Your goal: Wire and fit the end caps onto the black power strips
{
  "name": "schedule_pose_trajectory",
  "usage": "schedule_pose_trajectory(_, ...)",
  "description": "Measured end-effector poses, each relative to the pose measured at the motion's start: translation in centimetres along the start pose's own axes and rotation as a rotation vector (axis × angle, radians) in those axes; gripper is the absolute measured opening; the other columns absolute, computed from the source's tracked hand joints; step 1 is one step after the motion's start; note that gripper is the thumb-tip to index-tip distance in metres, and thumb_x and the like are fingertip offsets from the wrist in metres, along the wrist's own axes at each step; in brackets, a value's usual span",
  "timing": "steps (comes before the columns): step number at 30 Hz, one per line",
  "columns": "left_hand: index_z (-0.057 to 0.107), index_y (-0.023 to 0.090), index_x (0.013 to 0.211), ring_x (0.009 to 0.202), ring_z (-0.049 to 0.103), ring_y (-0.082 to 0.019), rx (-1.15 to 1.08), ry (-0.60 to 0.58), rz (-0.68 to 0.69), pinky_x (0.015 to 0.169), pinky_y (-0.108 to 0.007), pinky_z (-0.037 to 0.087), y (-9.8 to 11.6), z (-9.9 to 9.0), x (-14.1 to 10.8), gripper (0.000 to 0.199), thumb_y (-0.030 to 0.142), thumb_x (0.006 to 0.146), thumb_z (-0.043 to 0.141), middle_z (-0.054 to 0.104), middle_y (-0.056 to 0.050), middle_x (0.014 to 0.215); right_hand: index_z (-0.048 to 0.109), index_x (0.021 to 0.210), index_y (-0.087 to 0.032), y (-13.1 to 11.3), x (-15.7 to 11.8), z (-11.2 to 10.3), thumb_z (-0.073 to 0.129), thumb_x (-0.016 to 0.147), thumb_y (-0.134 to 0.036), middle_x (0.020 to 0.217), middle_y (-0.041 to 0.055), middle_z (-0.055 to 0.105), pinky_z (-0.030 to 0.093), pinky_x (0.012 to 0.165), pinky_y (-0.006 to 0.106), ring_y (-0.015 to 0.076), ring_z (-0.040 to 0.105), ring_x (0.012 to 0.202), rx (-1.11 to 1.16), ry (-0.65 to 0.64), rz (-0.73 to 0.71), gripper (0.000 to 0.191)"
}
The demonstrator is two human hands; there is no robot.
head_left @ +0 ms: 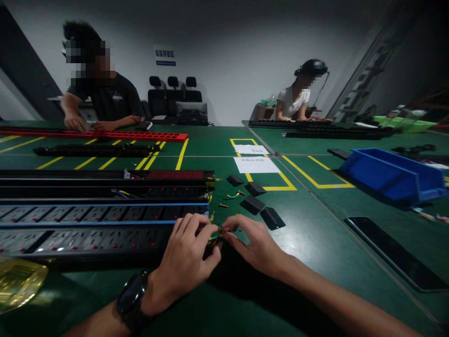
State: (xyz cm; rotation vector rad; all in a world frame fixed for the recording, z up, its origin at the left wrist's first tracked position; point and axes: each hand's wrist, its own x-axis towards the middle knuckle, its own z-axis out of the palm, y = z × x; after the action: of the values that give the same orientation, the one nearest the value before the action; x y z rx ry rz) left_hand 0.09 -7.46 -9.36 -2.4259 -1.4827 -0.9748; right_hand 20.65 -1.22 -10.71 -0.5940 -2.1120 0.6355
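Note:
My left hand (185, 255), with a dark watch on its wrist, is curled at the right end of the nearest power strip (105, 241). Its fingers close round a short green-yellow wire (214, 237) that comes out at that end. From the right, my right hand (259, 243) meets it with thumb and forefinger pinched at the wire's tip; the small piece between them is too hidden to name. Beyond my fingers lie a loose screw (223, 205), another green-yellow wire (233, 195) and several black end caps (253, 205).
More power strips (101, 213) lie parallel at left, near a yellow transparent object (21, 283). At right are a phone (396, 252) and a blue bin (382, 175). White papers (257, 164) lie mid-table. Two people work across the table, one by a red rail (150, 135).

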Motion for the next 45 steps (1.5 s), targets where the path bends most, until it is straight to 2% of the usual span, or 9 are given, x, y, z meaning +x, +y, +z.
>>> schedule_pose_trajectory(2,0.068,0.02,0.111,0.098,0.057,-0.026,-0.034,0.003,0.016,0.085,-0.04,0.041,-0.1,-0.1,0.1,0.023,0.015,0.09,0.06,0.066,-0.007,0.106,0.063,0.103,-0.021,-0.2,0.0,0.2,0.058,0.101,-0.016,0.092,0.0041,0.073,0.057,0.073,0.025,0.0156,0.069,0.08,0.021,-0.012,-0.008,0.008)
schedule_pose_trajectory(6,0.069,0.021,0.106,0.093,0.058,-0.024,-0.045,-0.007,0.063,0.081,-0.037,0.038,-0.3,-0.1,0.4,0.02,0.01,0.093,0.058,0.071,-0.003,0.099,0.063,0.1,-0.022,-0.4,0.0,0.3,0.059,0.1,-0.014,0.088,0.0023,0.072,0.056,0.071,0.024,0.0146,0.068,0.077,0.063,-0.007,0.016,0.009)
schedule_pose_trajectory(13,0.071,0.022,0.098,0.089,0.062,-0.021,-0.096,-0.043,0.014,0.078,-0.036,0.038,-1.3,-1.2,1.3,0.008,0.019,0.097,0.063,0.075,0.0,0.093,0.067,0.105,-0.02,-0.1,0.3,-0.9,0.059,0.1,-0.015,0.09,0.0035,0.072,0.052,0.074,0.028,0.0168,0.067,0.082,-0.063,0.071,-0.001,0.011)
schedule_pose_trajectory(15,0.073,0.022,0.097,0.09,0.064,-0.021,-0.106,-0.085,-0.049,0.08,-0.036,0.04,-1.8,-1.6,1.7,0.008,0.017,0.095,0.067,0.076,0.001,0.093,0.07,0.103,-0.02,0.2,0.4,-1.3,0.058,0.1,-0.013,0.091,0.0048,0.072,0.049,0.076,0.032,0.0187,0.065,0.084,-0.155,0.037,-0.043,0.014)
schedule_pose_trajectory(18,0.076,0.024,0.097,0.09,0.066,-0.02,-0.115,-0.173,-0.126,0.081,-0.035,0.043,-2.4,-1.9,2.2,0.011,0.016,0.093,0.069,0.078,0.002,0.093,0.075,0.102,-0.02,0.5,0.3,-1.4,0.061,0.097,-0.013,0.091,0.0049,0.073,0.043,0.078,0.036,0.0205,0.063,0.084,-0.291,-0.083,-0.085,0.017)
schedule_pose_trajectory(22,0.079,0.026,0.097,0.085,0.067,-0.02,-0.073,-0.256,-0.139,0.076,-0.033,0.044,-2.6,-2.2,2.4,0.012,0.018,0.092,0.071,0.078,0.002,0.091,0.078,0.104,-0.022,0.7,0.0,-1.2,0.064,0.091,-0.01,0.095,0.0035,0.074,0.038,0.077,0.036,0.0206,0.061,0.087,-0.345,-0.203,-0.066,0.022)
schedule_pose_trajectory(30,0.081,0.028,0.095,0.083,0.067,-0.021,-0.014,-0.341,-0.131,0.073,-0.033,0.044,-2.4,-1.9,2.3,0.01,0.021,0.092,0.074,0.078,0.001,0.087,0.078,0.105,-0.022,0.7,-0.2,-1.1,0.063,0.093,-0.011,0.093,0.0033,0.073,0.035,0.075,0.036,0.0204,0.059,0.086,-0.353,-0.246,-0.077,0.022)
schedule_pose_trajectory(39,0.081,0.028,0.098,0.084,0.067,-0.022,-0.023,-0.342,-0.135,0.074,-0.034,0.045,-2.3,-1.5,2.1,0.012,0.022,0.094,0.07,0.078,0.001,0.09,0.076,0.113,-0.021,0.8,-0.4,-1.3,0.065,0.094,-0.012,0.102,0.0065,0.073,0.042,0.079,0.036,0.0212,0.06,0.092,-0.358,-0.288,-0.106,0.024)
schedule_pose_trajectory(45,0.077,0.021,0.106,0.089,0.064,-0.025,0.08,-0.247,0.056,0.076,-0.039,0.043,-1.9,-1.5,1.5,0.02,0.029,0.1,0.06,0.078,-0.004,0.095,0.075,0.116,-0.019,0.6,-0.4,-1.6,0.061,0.095,-0.012,0.106,0.0084,0.071,0.045,0.082,0.038,0.0225,0.061,0.095,-0.382,-0.331,-0.13,0.026)
